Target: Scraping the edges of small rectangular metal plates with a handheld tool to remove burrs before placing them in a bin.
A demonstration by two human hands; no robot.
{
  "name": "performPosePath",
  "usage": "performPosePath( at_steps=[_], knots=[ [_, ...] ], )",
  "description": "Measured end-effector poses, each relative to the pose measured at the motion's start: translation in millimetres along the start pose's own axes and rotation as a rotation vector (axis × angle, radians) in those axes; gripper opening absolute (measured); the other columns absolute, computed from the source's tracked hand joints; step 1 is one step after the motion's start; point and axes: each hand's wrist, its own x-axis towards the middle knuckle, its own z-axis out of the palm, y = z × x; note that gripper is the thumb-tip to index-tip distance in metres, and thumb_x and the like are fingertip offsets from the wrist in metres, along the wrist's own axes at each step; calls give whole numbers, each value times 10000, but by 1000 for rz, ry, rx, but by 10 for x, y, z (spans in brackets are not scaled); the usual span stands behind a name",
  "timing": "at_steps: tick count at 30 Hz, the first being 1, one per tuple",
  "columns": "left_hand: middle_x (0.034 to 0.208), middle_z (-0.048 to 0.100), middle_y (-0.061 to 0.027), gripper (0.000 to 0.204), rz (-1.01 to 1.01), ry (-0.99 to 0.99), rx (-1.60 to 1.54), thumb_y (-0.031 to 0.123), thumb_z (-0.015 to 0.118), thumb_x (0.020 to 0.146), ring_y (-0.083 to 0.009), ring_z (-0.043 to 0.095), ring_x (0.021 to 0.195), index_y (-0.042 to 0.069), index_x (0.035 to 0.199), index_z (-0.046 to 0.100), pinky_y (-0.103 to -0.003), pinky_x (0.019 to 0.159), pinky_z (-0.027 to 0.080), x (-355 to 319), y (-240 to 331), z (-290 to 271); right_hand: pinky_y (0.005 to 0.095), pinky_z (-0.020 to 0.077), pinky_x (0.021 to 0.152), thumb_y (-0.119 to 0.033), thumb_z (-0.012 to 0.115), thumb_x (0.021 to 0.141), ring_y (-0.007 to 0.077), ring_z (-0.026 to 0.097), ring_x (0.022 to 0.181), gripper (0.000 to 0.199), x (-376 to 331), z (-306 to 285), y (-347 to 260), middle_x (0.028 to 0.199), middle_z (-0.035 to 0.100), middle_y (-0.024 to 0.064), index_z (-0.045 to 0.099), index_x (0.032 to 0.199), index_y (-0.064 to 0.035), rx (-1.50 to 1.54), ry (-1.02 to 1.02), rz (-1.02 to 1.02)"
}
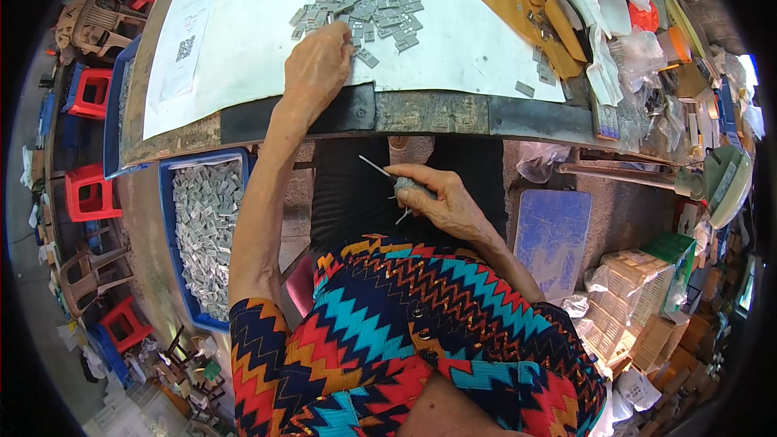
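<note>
A: Starting at the left, what is there?

B: A blue bin (pixel 167 218) below the worktop (pixel 429 113), heaped with small grey tags. More of the same tags (pixel 360 10) lie in a loose pile on the white sheet (pixel 243 24), far centre.

A: And the left hand (pixel 317 69)?

B: It rests on the near edge of that pile, fingers curled down onto a tag or two. Whether it pinches one cannot be told; the fingertips are hidden under the knuckles.

A: How would a tag handle?

B: Probably light, flat and stiff, easy to slide and fiddly to lift. Best pinched by its edges.

A: The right hand (pixel 441 198)?

B: Near, over the lap, closed around a thin pin-like tool (pixel 376 167) and a grey bit with a thread. What that bit is stays unclear.

A: Further right?

B: Bags and clutter (pixel 639 57), too jumbled to sort out.
</note>
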Motion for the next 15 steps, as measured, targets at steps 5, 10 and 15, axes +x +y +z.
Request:
performPosePath(
  at_steps=[5, 10, 15],
  knots=[
    [646, 588, -159, 140, -83, -59, 120, 158, 576, 783, -314, 589, 630, 65, 888, 574, -398, 565, 432, -13, 12, 43, 236, 417, 607, -132, 537, 839, 91, 488, 681, 323, 10, 8, 21, 747, 546, 38, 528, 1137, -6, -3, 8, -11],
    [644, 606, -149, 130, -94, 108, -97, 140, 563, 786, -286, 595, 587, 45, 872, 580, -359, 524, 452, -36, -54, 41, 199, 418, 603, -163, 539, 859, 61, 493, 679, 333, 13, 5, 43, 767, 563, 15, 531, 1165, -32, -3, 5, -6],
    [602, 548, -34, 130, -365, 29, -1034, 81, 541, 808, -117, 447, 476, -12, 897, 562, -242, 445, 353, -147, -24, -147, 190, 420, 585, -156, 550, 854, 57, 494, 661, 324, 26, -40, 67, 782, 573, 12, 539, 1153, -31, -15, 61, -13]
  ],
)
